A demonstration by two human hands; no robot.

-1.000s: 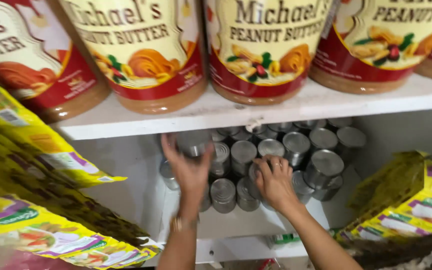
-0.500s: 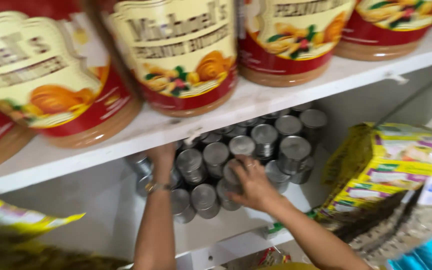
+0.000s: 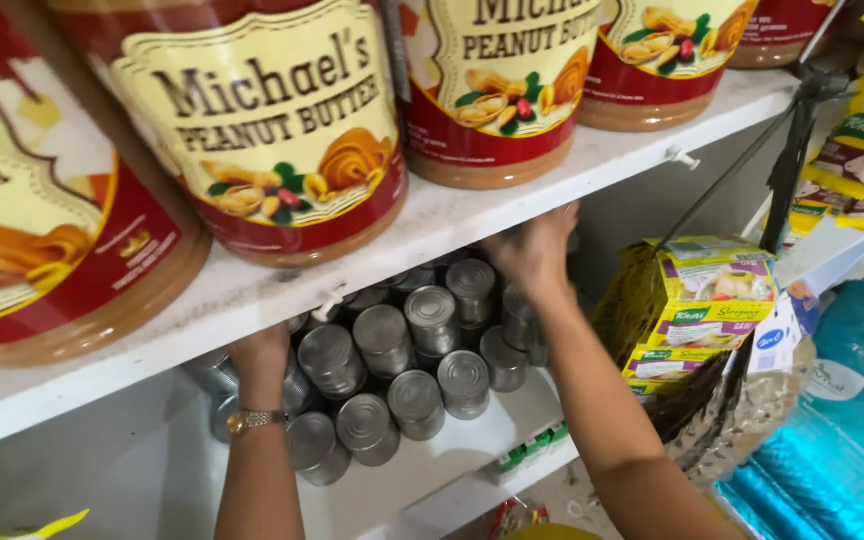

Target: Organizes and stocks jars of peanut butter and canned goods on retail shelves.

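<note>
Both hands are in among the stacked tin cans [image 3: 422, 360] on the lower shelf [image 3: 472, 455]: left hand [image 3: 260, 352] at eight o'clock, right hand [image 3: 534, 250] at two, grips hidden. I'd steady the outer cans, moving slowly.

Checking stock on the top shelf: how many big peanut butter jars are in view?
4 jars: far left, cropped; left of centre; centre; right. A fifth may sit at the right edge, mostly cut off.
</note>
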